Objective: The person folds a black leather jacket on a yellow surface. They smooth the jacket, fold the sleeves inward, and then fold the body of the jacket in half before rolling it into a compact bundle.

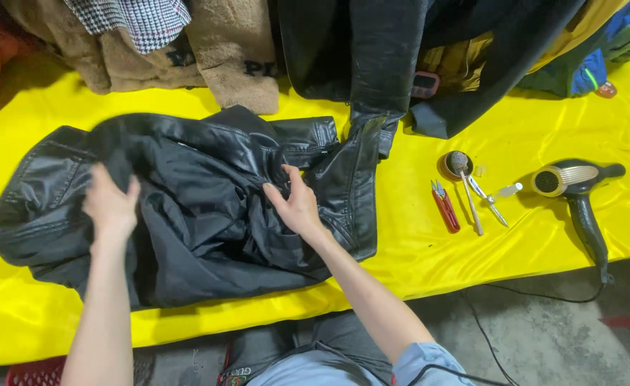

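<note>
A black leather jacket (208, 214) lies spread on the yellow cloth-covered table (429, 250), its dull lining turned up in the middle. My left hand (110, 204) grips a fold of the jacket at its left side, the fabric blurred above the fingers. My right hand (295, 204) pinches the lining near the jacket's centre, beside the collar and the right front panel.
Right of the jacket lie red snips (444, 206), a small brush (465, 187) in a round tin, tweezers-like tools (490, 199) and a black hair dryer (579, 193) with its cord going off the edge. Piled garments (372, 50) line the table's far side. A red crate (36, 373) stands below.
</note>
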